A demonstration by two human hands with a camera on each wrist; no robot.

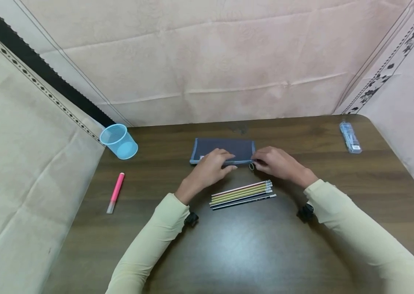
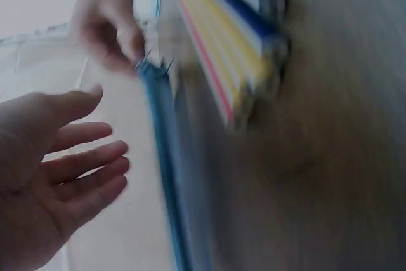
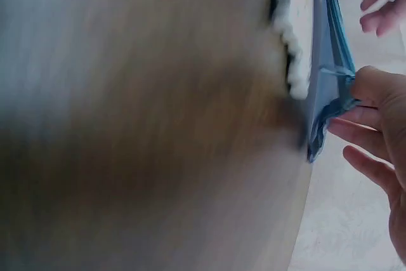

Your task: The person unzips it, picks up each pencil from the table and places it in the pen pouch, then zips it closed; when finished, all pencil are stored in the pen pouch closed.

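Observation:
A dark blue zip pouch (image 1: pixel 225 149) with lighter blue edging lies on the wooden table. My right hand (image 1: pixel 277 162) pinches its near right corner between thumb and fingers; the right wrist view shows the pouch edge (image 3: pixel 340 49) running up to that grip. Over the pouch's near left part is my left hand (image 1: pixel 210 168), its fingers extended and apart. In the left wrist view the left hand (image 2: pixel 57 163) holds nothing and stays clear of the pouch edge (image 2: pixel 162 157). Several pencils (image 1: pixel 241 194) lie side by side just in front of the pouch.
A light blue plastic cup (image 1: pixel 120 143) stands at the table's far left corner. Nearer on that side lies a pink marker (image 1: pixel 116 192). A blue packet (image 1: pixel 350 138) rests near the far right corner. Pale cloth (image 1: pixel 210 61) hangs behind the table (image 1: pixel 236 257).

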